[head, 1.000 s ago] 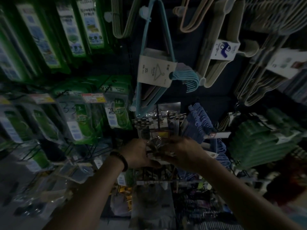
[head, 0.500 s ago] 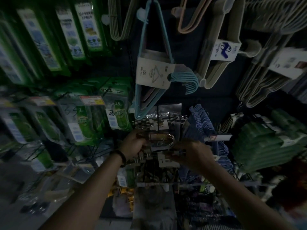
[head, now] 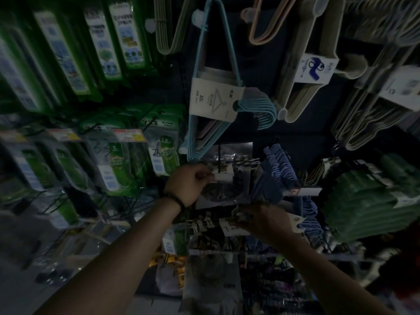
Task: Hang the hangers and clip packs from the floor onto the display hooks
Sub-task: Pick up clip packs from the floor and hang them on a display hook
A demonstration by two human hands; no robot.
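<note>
1. Clip pack (head: 223, 178): just below centre. The left hand (head: 188, 185) pinches its white header card and has lifted it to the display hook (head: 219, 159). Whether it is threaded on cannot be told.
2. Right hand (head: 261, 220): has dropped away to 5 o'clock, fingers curled on a second carded pack (head: 229, 229), probably the next to hang.
3. Obstructions: blue hanger bundle (head: 276, 169) crowds the hook at 3 o'clock; pale-blue hangers (head: 218, 64) overhang at 12.
4. Green packs (head: 113, 160): 9 o'clock.
</note>
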